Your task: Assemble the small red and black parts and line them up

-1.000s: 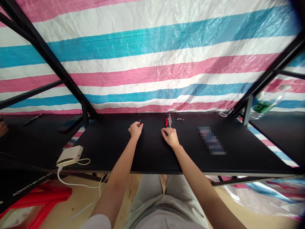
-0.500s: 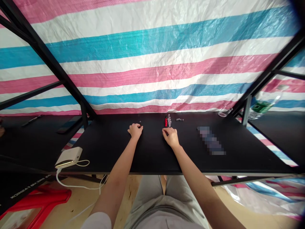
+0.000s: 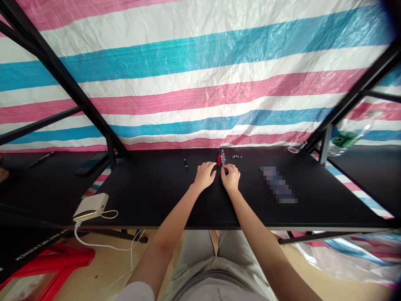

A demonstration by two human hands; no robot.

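Note:
My left hand is just left of a small group of red pieces, its fingers apart and nothing seen in them. Beside those pieces stands a row of small clear tubes. At the near end of that row is my right hand, with thumb and forefinger drawn together by the closest tube. Whatever they pinch is too small to make out. Farther left a short black tube with a pale end lies by itself. A row of several tiny shiny pieces lies right of the clear tubes.
On the black table are a white box with a cable at left, a blurred-out flat object at right and a clear cup at back right. Black frame posts rise at both sides before a striped sheet.
My left hand has left the short black tube, now uncovered on the table, and moved right to the red pieces. My right hand has shifted slightly right, its fingers closer to the clear tubes.

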